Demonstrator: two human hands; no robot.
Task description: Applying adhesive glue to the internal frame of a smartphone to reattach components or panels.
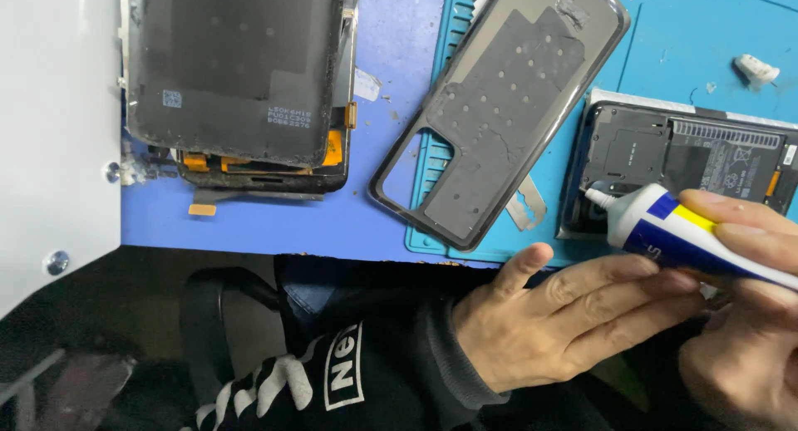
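From my remote view I see a blue worktable (pixel 274 215) whose near edge runs across the middle of the picture, its surface scuffed and dotted with small scraps. A teal work mat (pixel 706 40) with ridged slots along its left side covers the right part of the table, and a white metal panel (pixel 50 123) with two bolts stands along the left edge. Below the table edge I see only dark shadow, with a black chair armrest (pixel 220 306) dimly showing, while the light falls evenly and cool on the tabletop.
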